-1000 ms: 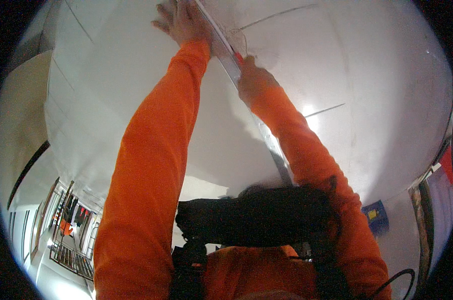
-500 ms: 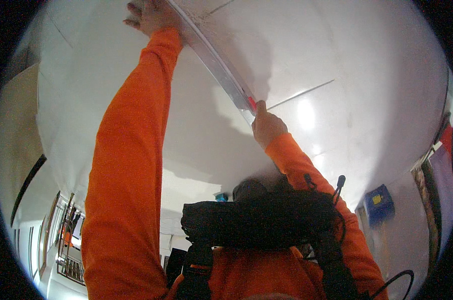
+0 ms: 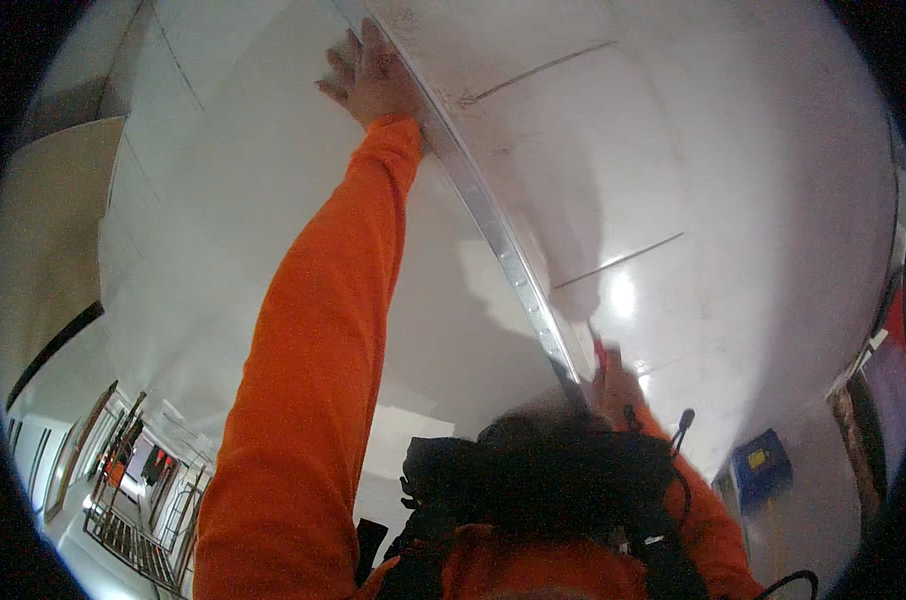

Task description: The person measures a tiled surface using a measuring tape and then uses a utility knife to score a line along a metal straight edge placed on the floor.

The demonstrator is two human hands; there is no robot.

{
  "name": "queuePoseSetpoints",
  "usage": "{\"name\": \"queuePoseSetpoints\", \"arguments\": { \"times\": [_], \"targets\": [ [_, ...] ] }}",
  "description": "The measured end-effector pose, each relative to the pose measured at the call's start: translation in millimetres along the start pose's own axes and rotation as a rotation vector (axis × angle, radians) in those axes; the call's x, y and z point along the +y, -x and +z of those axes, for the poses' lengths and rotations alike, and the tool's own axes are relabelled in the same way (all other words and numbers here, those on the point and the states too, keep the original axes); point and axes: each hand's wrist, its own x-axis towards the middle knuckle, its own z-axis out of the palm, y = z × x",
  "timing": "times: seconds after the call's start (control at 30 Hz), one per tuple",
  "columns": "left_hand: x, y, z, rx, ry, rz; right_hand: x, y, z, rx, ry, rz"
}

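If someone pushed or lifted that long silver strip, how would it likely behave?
The silver strip looks metallic, so it is probably fairly stiff, though its length may let it flex a little. It might slide if pushed, since the pale panel beneath looks smooth and glossy. Its flat, narrow shape suggests it is unlikely to roll.

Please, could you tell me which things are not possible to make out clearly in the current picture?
All in the head view:
Strip: far end cut off by the upper edge; near end hidden behind the black gear.
Red object: blurred and partly covered by the right hand; its kind is unclear.
Dark items, lower left: too small to identify.
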Motion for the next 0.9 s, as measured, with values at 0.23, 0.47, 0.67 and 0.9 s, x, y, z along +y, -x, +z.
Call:
{"name": "queuePoseSetpoints", "arguments": {
  "times": [0.23,0.47,0.67,0.9],
  "targets": [
    [-3,-2,12,-0.005,0.058,-0.027,-281,-234,-145,0.289,-0.139,-0.441],
    [2,9,3,-0.032,0.121,-0.037,-397,-248,-196,0.163,0.395,-0.529],
    [-1,6,-6,-0.006,0.091,-0.030,-332,-240,-138,0.210,-0.024,-0.388],
    [8,9,1,-0.013,0.158,-0.036,-280,-232,-138,0.195,-0.039,-0.210]
  ]
}}
